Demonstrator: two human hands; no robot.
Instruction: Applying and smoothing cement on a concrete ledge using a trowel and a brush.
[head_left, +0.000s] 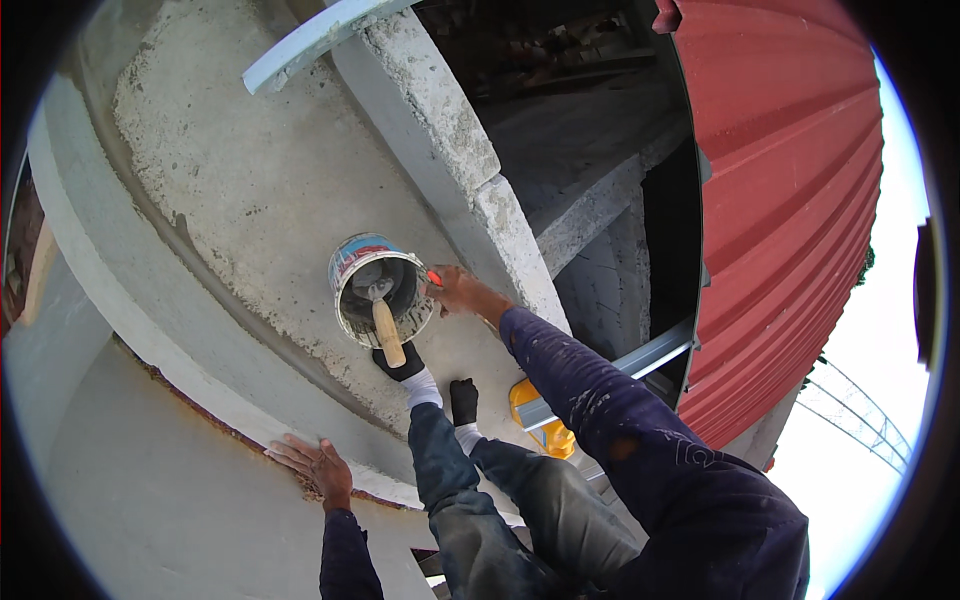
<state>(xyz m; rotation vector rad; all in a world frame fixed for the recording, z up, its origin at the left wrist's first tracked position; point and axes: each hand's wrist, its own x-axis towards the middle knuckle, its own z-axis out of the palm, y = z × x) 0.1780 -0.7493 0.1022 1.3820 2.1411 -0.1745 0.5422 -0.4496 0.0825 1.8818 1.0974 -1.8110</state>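
Note:
A paint-splashed bucket point(345, 262), tilted toward me, stands on the rough concrete ledge. Inside it rests a trowel with a pale wooden handle point(387, 335), its blade down in the grey interior. At the bucket's right rim, my right hand point(465, 296) is closed around an orange-red object point(434, 278), mostly hidden by the fingers, so its kind does not show. My left hand point(315, 468) lies flat with fingers stretched on the edge of the curved wall, holding nothing.
A low concrete wall point(455, 170) borders the ledge, with a dark opening beyond. Red corrugated roofing point(780, 190) curves along the right. A metal channel point(655, 350) crosses near a yellow object point(545, 425) by my feet. Another pale strip point(315, 42) juts in above.

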